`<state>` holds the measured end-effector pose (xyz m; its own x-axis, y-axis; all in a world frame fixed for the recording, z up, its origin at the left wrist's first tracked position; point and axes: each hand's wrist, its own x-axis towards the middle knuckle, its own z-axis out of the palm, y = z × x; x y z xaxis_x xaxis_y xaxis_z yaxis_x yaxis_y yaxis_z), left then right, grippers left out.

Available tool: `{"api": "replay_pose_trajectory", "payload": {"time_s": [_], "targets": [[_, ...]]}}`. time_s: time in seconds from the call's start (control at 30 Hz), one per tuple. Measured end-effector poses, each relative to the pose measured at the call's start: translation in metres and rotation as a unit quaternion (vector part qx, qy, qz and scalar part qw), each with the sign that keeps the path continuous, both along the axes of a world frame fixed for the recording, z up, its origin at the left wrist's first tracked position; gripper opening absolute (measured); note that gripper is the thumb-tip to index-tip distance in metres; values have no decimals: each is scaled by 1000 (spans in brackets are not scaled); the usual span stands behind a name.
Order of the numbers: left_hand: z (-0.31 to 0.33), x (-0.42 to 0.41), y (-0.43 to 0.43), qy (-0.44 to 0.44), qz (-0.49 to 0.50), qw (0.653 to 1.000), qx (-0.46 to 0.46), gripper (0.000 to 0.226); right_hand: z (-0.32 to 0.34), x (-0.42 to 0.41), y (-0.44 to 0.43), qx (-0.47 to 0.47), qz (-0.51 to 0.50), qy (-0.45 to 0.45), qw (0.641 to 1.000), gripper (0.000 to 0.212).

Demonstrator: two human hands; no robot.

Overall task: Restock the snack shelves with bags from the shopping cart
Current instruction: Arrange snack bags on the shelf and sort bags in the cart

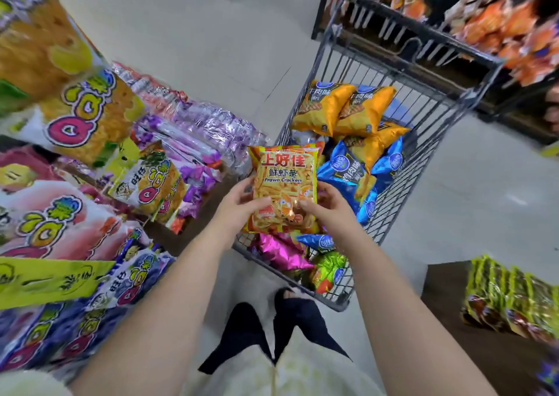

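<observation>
I hold an orange prawn cracker bag (284, 178) upright over the near left corner of the shopping cart (393, 72). My left hand (239, 205) grips its left edge with the thumb on the front. My right hand (326, 205) grips its lower right edge. Inside the cart lie yellow bags (341, 108), blue bags (348, 172), a pink bag (281, 250) and a green bag (329, 271). The snack shelves (75, 184) on my left are packed with colourful bags.
A second shelf (499, 23) of orange bags stands beyond the cart at the upper right. A low brown stand (447, 299) with green-yellow packs (514, 302) is at the lower right. Pale floor (211, 48) stretches ahead between the shelves.
</observation>
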<state>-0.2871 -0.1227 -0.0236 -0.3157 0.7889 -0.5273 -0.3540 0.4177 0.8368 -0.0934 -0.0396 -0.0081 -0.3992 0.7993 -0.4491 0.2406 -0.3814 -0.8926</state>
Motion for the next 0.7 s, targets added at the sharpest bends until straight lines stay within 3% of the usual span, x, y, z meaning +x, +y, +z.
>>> {"api": "replay_pose_trajectory", "payload": {"time_s": [0.17,0.4,0.7], "targets": [[46,5,-6,26,48,996,65,63,39,5,-6,16,-11,69,997,49],[110,44,-24,40,136,976,164,45,100,25,-19,103,-6,126,987,34],[118,125,-129,77,323,925,186,38,122,66,-75,82,126,192,970,30]]}}
